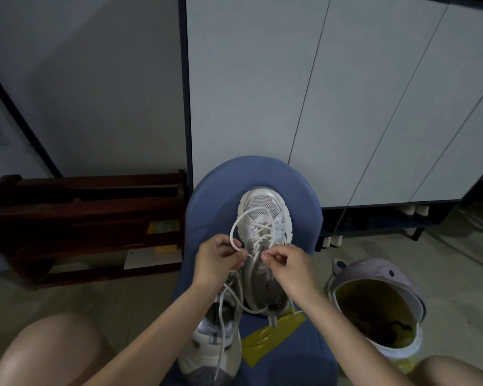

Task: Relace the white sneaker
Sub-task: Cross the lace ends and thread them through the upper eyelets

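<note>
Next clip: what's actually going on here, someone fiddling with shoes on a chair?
A seated person is relacing a white sneaker that lies on a blue chair seat, toe pointing away. The left hand pinches the white lace, which loops out over the toe end, and the right hand pinches at the eyelets near the tongue. The lower eyelets are already crossed. A second sneaker lies nearer the person, its lace loose. A small lidded bin stands on the floor to the right.
</note>
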